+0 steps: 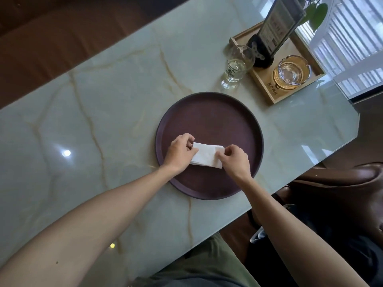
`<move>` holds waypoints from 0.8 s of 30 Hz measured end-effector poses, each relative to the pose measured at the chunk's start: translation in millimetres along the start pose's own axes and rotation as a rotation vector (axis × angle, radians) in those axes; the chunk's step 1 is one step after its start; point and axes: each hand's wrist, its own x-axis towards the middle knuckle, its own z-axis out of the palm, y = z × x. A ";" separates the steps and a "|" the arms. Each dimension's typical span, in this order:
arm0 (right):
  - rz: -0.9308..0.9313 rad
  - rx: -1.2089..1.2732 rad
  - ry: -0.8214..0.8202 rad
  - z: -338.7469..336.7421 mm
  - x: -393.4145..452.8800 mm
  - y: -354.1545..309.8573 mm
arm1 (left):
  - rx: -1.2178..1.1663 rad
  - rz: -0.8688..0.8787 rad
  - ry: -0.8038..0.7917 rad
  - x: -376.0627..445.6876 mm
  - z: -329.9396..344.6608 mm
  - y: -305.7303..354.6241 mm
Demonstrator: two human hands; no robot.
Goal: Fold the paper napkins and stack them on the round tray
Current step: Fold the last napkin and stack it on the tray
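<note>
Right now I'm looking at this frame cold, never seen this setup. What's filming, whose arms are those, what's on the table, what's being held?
There is no machine here. A person wears one wide-angle camera on the head, looking forward and down, so the two bare arms are theirs. The left hand and right hand pinch opposite ends of a small stack of white paper napkins, over the round dark tray on a marble table. Whether the stack rests on the tray or is lifted, I cannot tell. Farther back are a drinking glass and a wooden tray holding a glass ashtray and a sign stand.
</note>
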 end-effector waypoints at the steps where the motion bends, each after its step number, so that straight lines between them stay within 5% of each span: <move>1: -0.031 -0.035 0.021 -1.5 -1.6 -0.4 | 0.048 0.042 -0.004 0.0 -1.7 -0.5; 7: -0.557 -0.630 -0.061 -1.6 -0.5 7.6 | 0.602 0.472 -0.192 1.6 -8.3 11.1; 13: -0.622 -0.848 -0.114 -0.7 12.4 7.3 | 0.815 0.501 -0.341 5.6 -5.8 14.2; 24: -0.659 -0.891 -0.151 -5.6 18.3 -3.1 | 0.872 0.485 -0.237 -2.8 -3.7 10.5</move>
